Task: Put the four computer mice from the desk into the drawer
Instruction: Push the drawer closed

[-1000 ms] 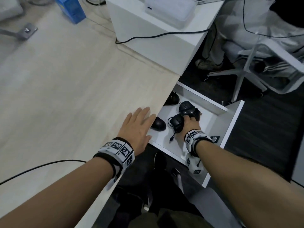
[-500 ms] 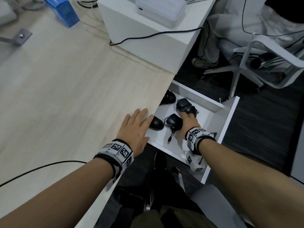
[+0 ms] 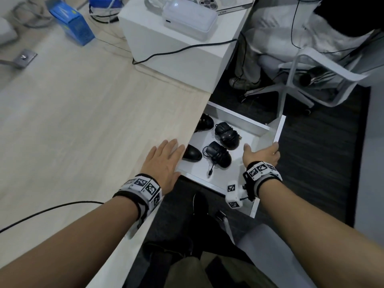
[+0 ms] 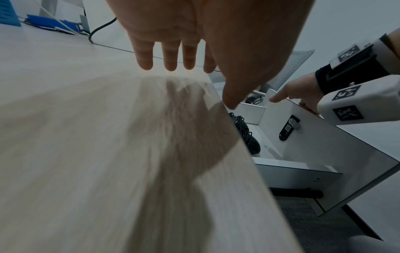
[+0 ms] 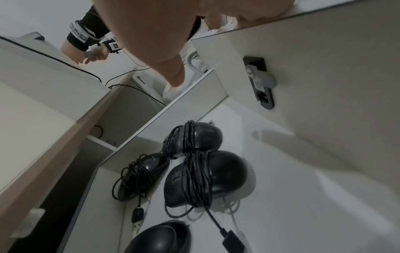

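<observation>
From the head view, four black computer mice [image 3: 218,156] lie inside the open white drawer [image 3: 239,121], two partly under the tabletop [image 3: 83,121] edge, while the left hand [image 3: 164,161] rests flat with fingers straight at 9 o'clock of them. The right hand [image 3: 262,153] grips the drawer front at 3 o'clock (thumb inside). In the right wrist view, cord-wrapped mice [image 5: 207,178] sit touching on the drawer floor.
</observation>
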